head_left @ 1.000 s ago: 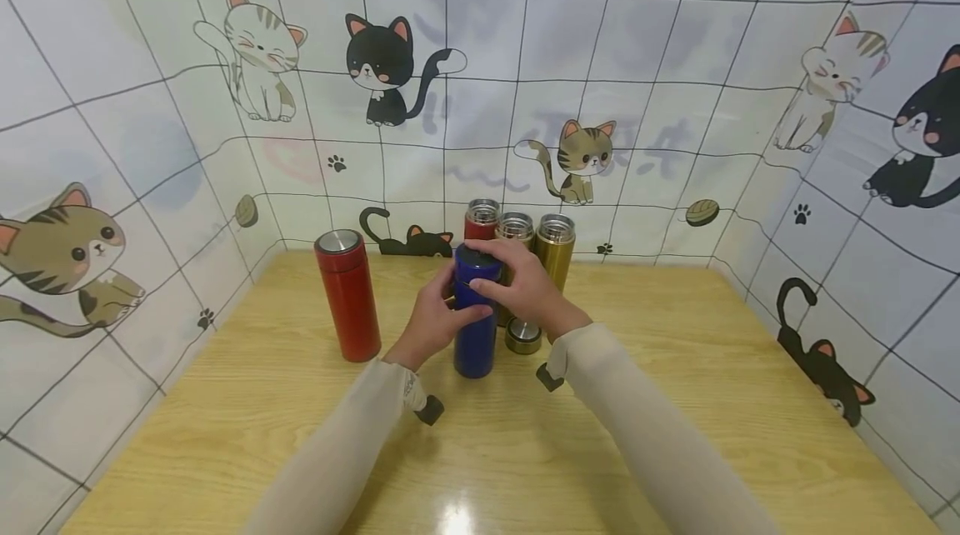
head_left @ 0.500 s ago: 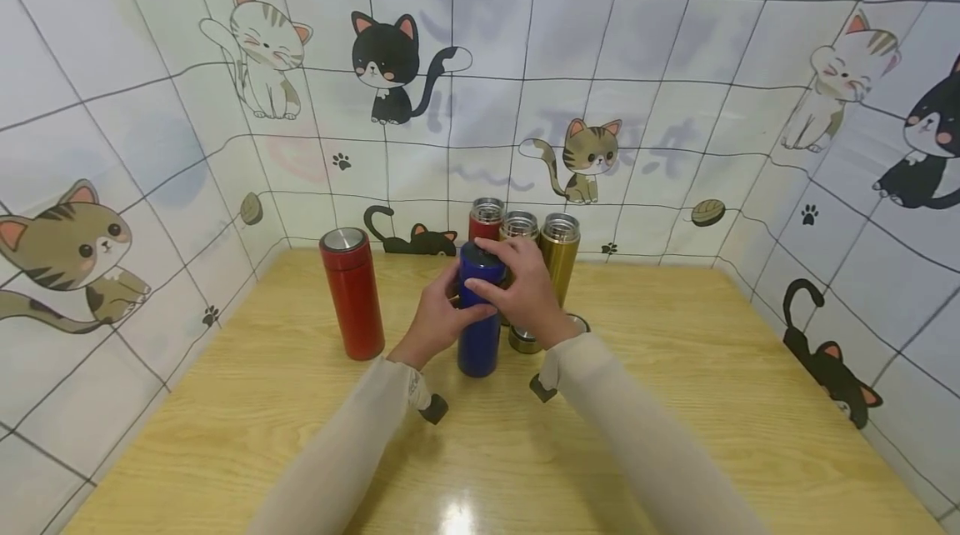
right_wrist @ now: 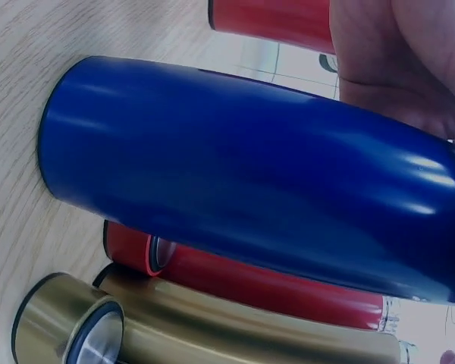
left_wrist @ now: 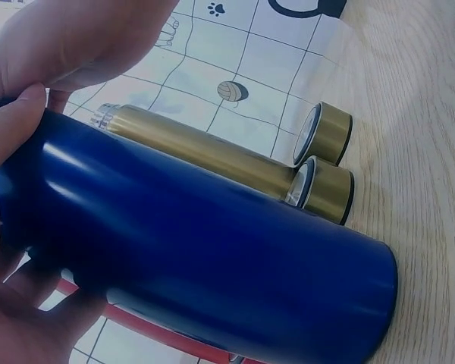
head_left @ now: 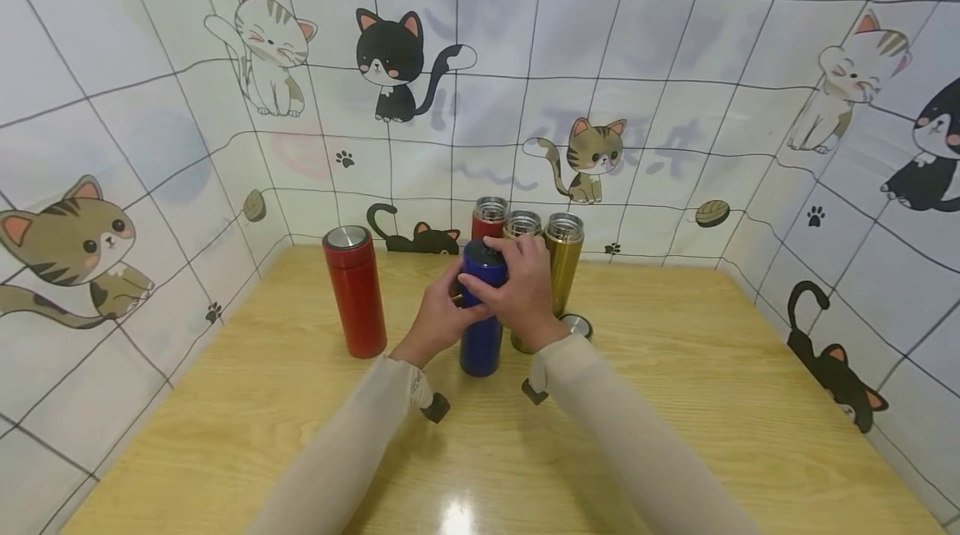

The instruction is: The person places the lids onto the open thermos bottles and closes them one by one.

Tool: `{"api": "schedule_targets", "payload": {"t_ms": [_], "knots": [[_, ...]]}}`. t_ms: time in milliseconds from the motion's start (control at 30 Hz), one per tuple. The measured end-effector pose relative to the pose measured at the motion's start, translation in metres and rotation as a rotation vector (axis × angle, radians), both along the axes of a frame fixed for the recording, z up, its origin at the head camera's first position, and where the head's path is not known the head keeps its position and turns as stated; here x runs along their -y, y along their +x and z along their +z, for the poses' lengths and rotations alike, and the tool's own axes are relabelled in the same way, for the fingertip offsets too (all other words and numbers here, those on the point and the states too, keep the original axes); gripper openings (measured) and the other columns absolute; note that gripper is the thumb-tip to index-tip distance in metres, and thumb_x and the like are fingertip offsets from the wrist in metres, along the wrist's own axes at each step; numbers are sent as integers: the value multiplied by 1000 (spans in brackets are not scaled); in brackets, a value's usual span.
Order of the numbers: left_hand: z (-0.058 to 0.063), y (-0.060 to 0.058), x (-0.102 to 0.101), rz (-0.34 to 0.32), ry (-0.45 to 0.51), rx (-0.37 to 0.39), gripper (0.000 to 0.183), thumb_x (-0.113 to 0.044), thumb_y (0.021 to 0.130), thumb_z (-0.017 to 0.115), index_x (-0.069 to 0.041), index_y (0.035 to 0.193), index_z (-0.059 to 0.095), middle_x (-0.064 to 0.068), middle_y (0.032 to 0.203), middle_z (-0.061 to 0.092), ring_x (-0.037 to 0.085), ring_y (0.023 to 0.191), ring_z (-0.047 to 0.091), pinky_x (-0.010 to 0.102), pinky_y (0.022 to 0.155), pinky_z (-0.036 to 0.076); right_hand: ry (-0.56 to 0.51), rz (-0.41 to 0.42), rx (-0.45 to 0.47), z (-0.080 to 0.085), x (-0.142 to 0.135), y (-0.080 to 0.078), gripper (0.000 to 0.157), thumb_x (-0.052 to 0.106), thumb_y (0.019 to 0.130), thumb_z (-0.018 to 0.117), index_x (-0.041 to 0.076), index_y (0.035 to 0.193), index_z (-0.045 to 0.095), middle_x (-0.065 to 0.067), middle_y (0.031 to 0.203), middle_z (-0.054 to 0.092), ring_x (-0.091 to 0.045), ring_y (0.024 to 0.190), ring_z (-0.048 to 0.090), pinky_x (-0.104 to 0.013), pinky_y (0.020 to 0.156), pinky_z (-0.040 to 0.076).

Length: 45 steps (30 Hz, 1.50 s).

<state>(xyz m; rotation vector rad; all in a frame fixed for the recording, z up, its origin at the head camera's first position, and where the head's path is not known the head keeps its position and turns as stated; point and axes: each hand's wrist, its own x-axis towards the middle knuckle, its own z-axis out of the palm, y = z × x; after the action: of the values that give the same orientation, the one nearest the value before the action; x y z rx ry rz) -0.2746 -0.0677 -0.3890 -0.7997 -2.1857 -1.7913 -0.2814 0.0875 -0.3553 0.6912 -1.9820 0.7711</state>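
In the head view a blue thermos bottle (head_left: pixel 480 347) stands upright on the wooden table. My left hand (head_left: pixel 438 318) grips its upper body from the left, thumb across the front. At the top, my right hand (head_left: pixel 521 293) holds the dark cap (head_left: pixel 483 252) with its fingers bent over the rim. The right wrist view shows the blue bottle's smooth side (right_wrist: pixel 243 174), its cap cut off by the frame edge. Most of the left fingers are hidden behind the bottle.
A capped red thermos (head_left: pixel 356 302) stands to the left. Behind the blue one are uncapped bottles: a red one (head_left: pixel 489 222) and two gold ones, one at the right (head_left: pixel 564 260). Gold caps (left_wrist: pixel 334 133) and a red cap (right_wrist: pixel 129 246) lie on the table.
My right hand has turned on the cap, its wrist swinging slightly left, and a gold cap beside it has come into view. The left hand keeps its grip and the bottle stays in place.
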Motion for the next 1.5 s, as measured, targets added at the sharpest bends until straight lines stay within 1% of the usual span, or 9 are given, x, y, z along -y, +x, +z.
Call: {"api": "schedule_targets", "payload": {"t_ms": [100, 233, 333, 400, 533, 733, 1000, 1167, 1500], "knots": [[1, 0, -1, 0, -8, 6, 67, -15, 85, 78, -18, 143, 45, 4, 130, 57, 22, 114, 60, 42, 93, 51, -25, 99, 121, 1, -2, 2, 56, 37, 79, 79, 6, 122, 59, -12, 109, 55, -29, 101, 45, -43, 85, 42], [1, 0, 0, -18, 0, 17, 70, -17, 83, 79, -19, 143, 44, 4, 129, 58, 22, 114, 60, 43, 93, 51, -152, 369, 456, 5, -10, 7, 53, 22, 88, 72, 12, 135, 49, -10, 131, 49, -24, 118, 48, -44, 97, 44], [1, -1, 2, -21, 6, 36, 73, -17, 81, 81, -21, 144, 43, 4, 129, 59, 23, 113, 61, 44, 93, 51, -235, 514, 657, 11, -18, 10, 54, 15, 92, 67, 17, 142, 47, -7, 140, 45, -26, 125, 48, -49, 102, 41], [1, -2, 3, -16, 3, 48, 74, -19, 81, 81, -22, 145, 43, 3, 129, 59, 22, 113, 61, 44, 92, 51, -245, 560, 733, 16, -24, 11, 56, 14, 92, 66, 18, 144, 46, -6, 144, 44, -29, 129, 46, -53, 105, 37], [1, -1, 3, -23, 1, 47, 75, -19, 81, 82, -21, 145, 42, 4, 130, 59, 23, 113, 61, 44, 93, 51, -201, 553, 781, 20, -31, 10, 57, 18, 93, 67, 21, 145, 46, -3, 147, 42, -30, 131, 45, -56, 106, 33], [1, 0, 2, -26, 9, 45, 75, -18, 81, 82, -21, 145, 43, 5, 130, 59, 24, 112, 61, 45, 92, 51, -157, 471, 711, 17, -31, 8, 57, 24, 90, 72, 25, 142, 50, 0, 144, 46, -23, 132, 42, -54, 107, 32], [1, -1, 3, -30, 26, 29, 71, -17, 81, 82, -21, 142, 46, 3, 127, 60, 21, 111, 61, 43, 92, 52, -28, 286, 380, 11, -23, 7, 60, 25, 82, 79, 12, 136, 56, -6, 123, 59, -23, 109, 48, -49, 97, 41], [-2, -2, 3, -29, 33, 8, 69, -15, 81, 81, -20, 141, 48, 4, 127, 61, 21, 112, 61, 43, 92, 51, 25, 181, 231, 7, -17, 6, 64, 30, 77, 83, 3, 129, 59, -12, 117, 63, -27, 103, 47, -45, 90, 42], [-1, -2, 3, -19, 17, 7, 68, -17, 81, 81, -21, 141, 48, 1, 127, 60, 21, 111, 61, 43, 93, 51, 68, 51, 111, 8, -11, 6, 69, 41, 72, 84, 0, 121, 59, -12, 107, 63, -28, 94, 48, -43, 83, 40]]}}
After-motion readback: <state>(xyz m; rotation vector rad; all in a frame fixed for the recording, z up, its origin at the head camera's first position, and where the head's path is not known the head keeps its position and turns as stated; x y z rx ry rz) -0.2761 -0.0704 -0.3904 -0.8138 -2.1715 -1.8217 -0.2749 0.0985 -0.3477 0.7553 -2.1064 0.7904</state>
